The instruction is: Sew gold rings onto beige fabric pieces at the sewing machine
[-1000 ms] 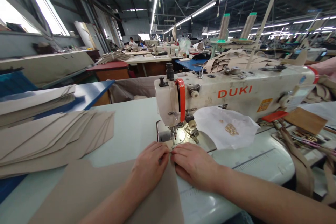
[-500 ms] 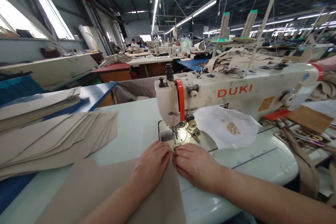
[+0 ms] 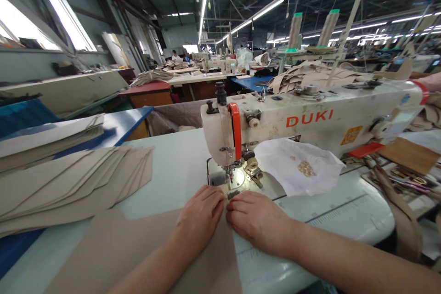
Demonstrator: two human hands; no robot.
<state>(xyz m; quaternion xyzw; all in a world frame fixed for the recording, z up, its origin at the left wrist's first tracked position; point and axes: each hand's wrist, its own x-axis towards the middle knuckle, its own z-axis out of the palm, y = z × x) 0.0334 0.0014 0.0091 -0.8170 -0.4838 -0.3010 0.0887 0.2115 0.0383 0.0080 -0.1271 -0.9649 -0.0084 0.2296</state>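
Observation:
A large beige fabric panel (image 3: pixel 138 239) lies flat on the pale green sewing table, its far corner reaching toward the needle area of a DUKI sewing machine (image 3: pixel 268 121). My left hand (image 3: pixel 201 211) rests on the panel with its fingers closed at the far edge. From the right, my right hand (image 3: pixel 257 218) meets it, fingers bunched and pinching the panel's right edge. Both sets of fingertips sit just in front of the metal needle plate (image 3: pixel 237 177). Where they meet, the fabric edge is mostly hidden by the fingers.
Beige cut panels (image 3: pixel 76 179) are stacked at the left. A white sheet (image 3: pixel 299 167) with small gold-coloured pieces lies under the machine arm. Right of it are a brown wooden board (image 3: pixel 409 155) and hanging beige strips (image 3: pixel 401 213). Two thread cones (image 3: pixel 327 27) stand behind.
Almost nothing differs. My right hand has shifted very slightly down, and the view has tilted a little; both hands keep to the fabric's edge.

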